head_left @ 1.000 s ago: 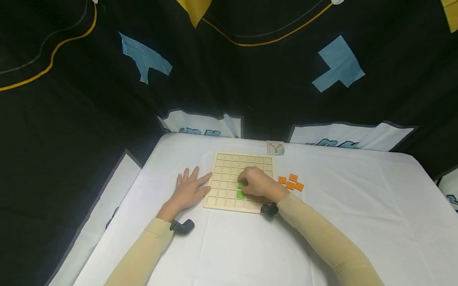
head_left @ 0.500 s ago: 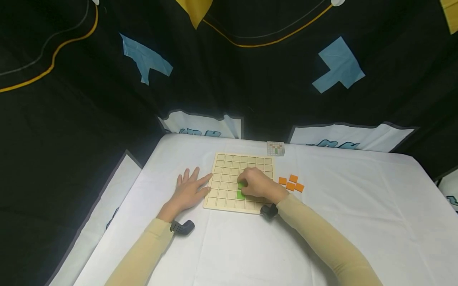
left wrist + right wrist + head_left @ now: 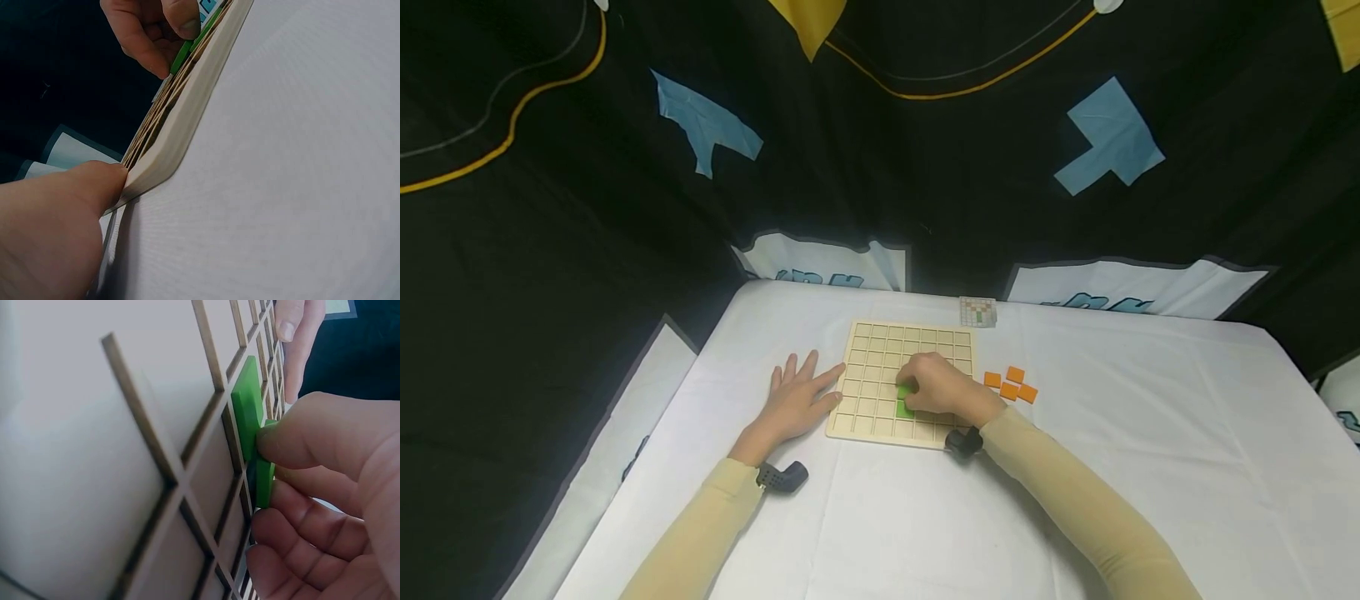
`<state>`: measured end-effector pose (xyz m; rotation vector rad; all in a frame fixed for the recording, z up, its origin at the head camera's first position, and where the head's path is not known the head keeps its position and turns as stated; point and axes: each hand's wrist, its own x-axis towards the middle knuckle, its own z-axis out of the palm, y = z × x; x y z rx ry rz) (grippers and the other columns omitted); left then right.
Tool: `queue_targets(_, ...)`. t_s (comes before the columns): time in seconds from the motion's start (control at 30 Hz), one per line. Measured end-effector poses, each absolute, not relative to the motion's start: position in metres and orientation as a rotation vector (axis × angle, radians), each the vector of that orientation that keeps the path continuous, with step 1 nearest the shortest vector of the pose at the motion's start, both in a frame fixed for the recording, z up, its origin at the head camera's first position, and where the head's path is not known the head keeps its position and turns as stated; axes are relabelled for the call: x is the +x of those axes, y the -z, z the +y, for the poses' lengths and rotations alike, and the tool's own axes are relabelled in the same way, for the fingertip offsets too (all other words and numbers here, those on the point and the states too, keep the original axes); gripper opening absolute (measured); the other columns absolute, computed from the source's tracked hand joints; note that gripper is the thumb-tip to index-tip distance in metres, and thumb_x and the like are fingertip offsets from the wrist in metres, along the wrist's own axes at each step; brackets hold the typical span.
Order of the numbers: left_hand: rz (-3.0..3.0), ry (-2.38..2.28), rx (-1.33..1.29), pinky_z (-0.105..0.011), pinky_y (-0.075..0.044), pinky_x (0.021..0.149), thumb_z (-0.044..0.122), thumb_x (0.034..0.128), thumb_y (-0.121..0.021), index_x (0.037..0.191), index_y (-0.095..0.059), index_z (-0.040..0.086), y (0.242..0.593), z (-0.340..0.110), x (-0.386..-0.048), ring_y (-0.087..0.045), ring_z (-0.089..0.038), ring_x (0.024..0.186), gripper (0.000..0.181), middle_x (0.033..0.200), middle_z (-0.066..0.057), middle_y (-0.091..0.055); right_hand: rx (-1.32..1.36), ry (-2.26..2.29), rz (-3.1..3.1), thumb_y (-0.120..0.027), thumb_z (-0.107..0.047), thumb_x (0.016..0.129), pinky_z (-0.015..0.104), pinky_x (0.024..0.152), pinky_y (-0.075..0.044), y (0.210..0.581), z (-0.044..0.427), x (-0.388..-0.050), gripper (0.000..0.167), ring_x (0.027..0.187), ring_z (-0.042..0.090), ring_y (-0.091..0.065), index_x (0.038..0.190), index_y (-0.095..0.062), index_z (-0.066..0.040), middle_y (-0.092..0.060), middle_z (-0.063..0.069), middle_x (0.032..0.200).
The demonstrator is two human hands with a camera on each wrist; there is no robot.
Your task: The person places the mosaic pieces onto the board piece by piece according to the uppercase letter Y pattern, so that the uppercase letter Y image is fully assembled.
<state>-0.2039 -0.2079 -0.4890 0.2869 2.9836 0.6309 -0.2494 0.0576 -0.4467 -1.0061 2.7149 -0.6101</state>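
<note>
Your right hand pinches a green tile between thumb and fingers, close to the middle of the board. The second tile sits just beside it at six o'clock. The held tile should feel light and stiff, smooth enough to slip a little but hardly fragile; opposite side edges are the best place to take hold, clear of its underside. It looks square, like its neighbour, so it has no real long axis; its sides run roughly along the grid, twelve to six and nine to three. Your fingers hide most of it, so you can't tell whether it lies flat in its cell or is slightly tilted. Your left hand is spread wide at nine o'clock, thumb touching the board's edge and holding nothing. Four orange tiles lie off the board at three o'clock, with a card at one o'clock
</note>
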Motion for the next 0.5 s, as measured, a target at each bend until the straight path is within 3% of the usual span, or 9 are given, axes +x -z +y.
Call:
queue_targets(0.17,2.983,-0.633,0.289,-0.073,0.001,0.122,0.045,0.1033,-0.049,0.155,-0.045,0.024,0.4900,-0.2087,-0.2040,-0.001,-0.057,0.155,0.056,0.168,-0.027,-0.017,-1.017,0.621,2.715,-0.076,-0.002,0.078,0.035,0.086,-0.053,0.4477,0.0583,-0.2503,0.032,0.085,0.016,-0.056,0.109,-0.079,-0.006,-0.077,0.008,0.112)
queue_targets(0.5,2.975,-0.633,0.286,-0.073,0.002,0.122,0.045,0.1034,-0.049,0.156,-0.044,0.025,0.4910,-0.2093,-0.2049,0.000,-0.056,0.155,0.056,0.169,-0.026,-0.016,-0.975,0.655,2.700,-0.075,-0.001,0.079,0.033,0.087,-0.052,0.4497,0.0595,-0.2528,0.033,0.089,0.015,-0.056,0.111,-0.079,-0.007,-0.076,0.008,0.115)
